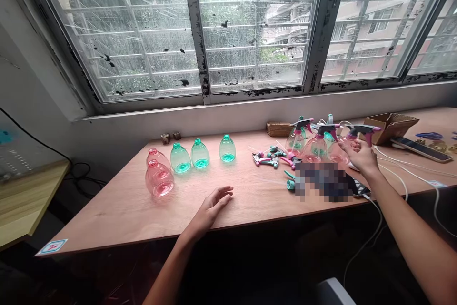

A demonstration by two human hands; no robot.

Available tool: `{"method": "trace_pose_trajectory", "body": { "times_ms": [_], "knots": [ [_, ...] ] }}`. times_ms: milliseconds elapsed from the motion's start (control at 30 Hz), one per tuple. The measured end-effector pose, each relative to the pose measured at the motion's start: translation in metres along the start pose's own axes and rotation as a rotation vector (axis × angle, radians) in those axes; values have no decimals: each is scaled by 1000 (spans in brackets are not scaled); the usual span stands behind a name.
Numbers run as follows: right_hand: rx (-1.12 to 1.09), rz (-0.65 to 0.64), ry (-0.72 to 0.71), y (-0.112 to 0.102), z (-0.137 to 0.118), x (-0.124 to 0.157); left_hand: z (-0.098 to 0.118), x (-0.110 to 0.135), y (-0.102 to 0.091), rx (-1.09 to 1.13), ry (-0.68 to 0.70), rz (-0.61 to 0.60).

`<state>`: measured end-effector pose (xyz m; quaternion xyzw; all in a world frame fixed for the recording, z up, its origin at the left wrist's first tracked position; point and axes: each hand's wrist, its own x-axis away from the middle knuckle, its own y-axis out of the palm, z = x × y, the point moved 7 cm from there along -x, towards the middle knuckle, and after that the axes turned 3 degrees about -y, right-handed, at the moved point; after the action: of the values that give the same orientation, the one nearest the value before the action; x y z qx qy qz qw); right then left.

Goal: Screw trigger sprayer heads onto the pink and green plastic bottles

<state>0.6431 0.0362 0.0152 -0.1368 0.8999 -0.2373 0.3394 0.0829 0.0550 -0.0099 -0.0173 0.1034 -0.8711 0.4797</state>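
At the table's right side, my right hand (361, 156) is closed around a pink spray bottle (338, 153) with a black and magenta trigger head. Its fingertips are partly hidden behind the bottle. Another pink spray bottle (314, 149) stands just left of it, among more pink and green ones with heads on. My left hand (211, 206) hovers over or rests by the front edge, fingers loosely spread and holding nothing. Beyond it stand headless green bottles (200, 156) and, farther left, two headless pink bottles (160, 180). Loose trigger heads (267, 158) lie in a pile mid-table.
A green trigger head (290, 184) lies beside a pixelated dark phone (359, 188) with a white cable (378, 214). Farther right are an open cardboard box (391, 124) and another phone (423, 149). A small brown carton (280, 129) sits against the window wall.
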Motion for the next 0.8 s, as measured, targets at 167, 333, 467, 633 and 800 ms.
{"method": "trace_pose_trajectory", "body": {
  "times_ms": [167, 333, 467, 633, 800],
  "knots": [
    [58, -169, 80, 17, 1, 2, 3, 2, 4, 4, -3, -20],
    [99, -255, 77, 22, -1, -1, 8, 3, 5, -25, -19, 1],
    [113, -281, 34, 26, -4, -1, 9, 4, 5, -37, -25, -4],
    [130, -308, -19, 30, -5, 6, 7, 4, 8, -24, -29, -32],
    [228, -314, -81, 33, 0, 20, -1, -2, 0, 92, 28, 86]
  ]
}}
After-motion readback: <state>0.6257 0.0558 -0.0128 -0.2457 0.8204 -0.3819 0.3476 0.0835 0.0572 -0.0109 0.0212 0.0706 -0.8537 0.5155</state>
